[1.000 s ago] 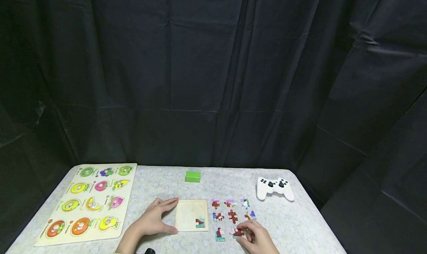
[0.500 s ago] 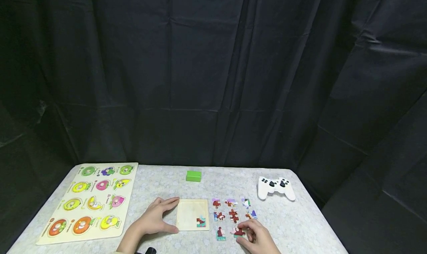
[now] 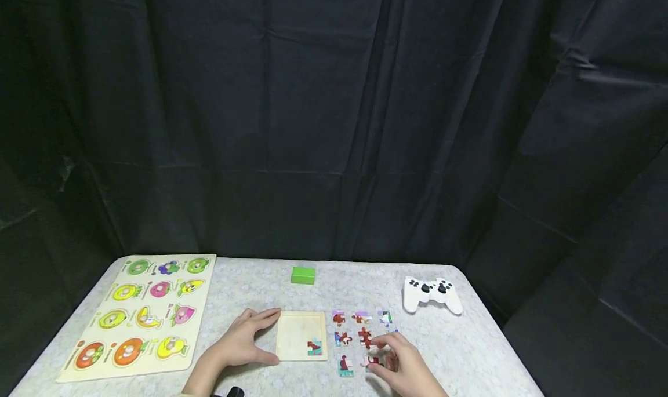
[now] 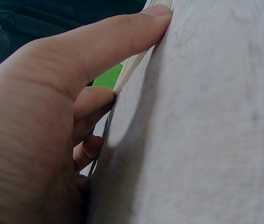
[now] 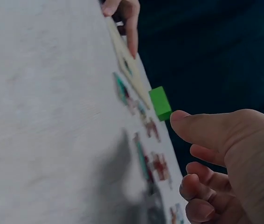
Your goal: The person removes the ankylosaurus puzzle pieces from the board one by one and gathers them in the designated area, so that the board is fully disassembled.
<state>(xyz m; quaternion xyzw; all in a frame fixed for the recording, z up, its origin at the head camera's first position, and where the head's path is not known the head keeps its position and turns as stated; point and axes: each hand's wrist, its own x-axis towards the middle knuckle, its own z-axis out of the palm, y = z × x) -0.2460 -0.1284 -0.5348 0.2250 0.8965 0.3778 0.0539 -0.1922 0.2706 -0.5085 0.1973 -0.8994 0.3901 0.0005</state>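
My left hand (image 3: 244, 342) holds the left side of a square wooden puzzle tray (image 3: 294, 336), thumb at the near corner and fingertips at the far one; the left wrist view shows the thumb (image 4: 157, 11) on the tray's edge. One jigsaw piece (image 3: 315, 347) lies in the tray's near right corner. Over the loose pieces hovers my right hand (image 3: 400, 365), thumb and index finger apart and nothing between them. Below it, a red and white jigsaw piece (image 3: 371, 360) is partly hidden. Left of that lies a red and teal piece (image 3: 345, 367), and a brown piece (image 3: 365, 337) sits farther back.
Several more jigsaw pieces (image 3: 362, 317) lie in rows right of the tray. A green block (image 3: 302, 276) is behind the tray, and a white game controller (image 3: 431, 295) at the right. A fruit puzzle board (image 3: 156, 310) covers the table's left side. Black curtain (image 3: 313, 124) hangs behind.
My right hand has let go of the red and white jigsaw piece and risen slightly, moving right with its fingers spread. The left hand and tray have stayed put.
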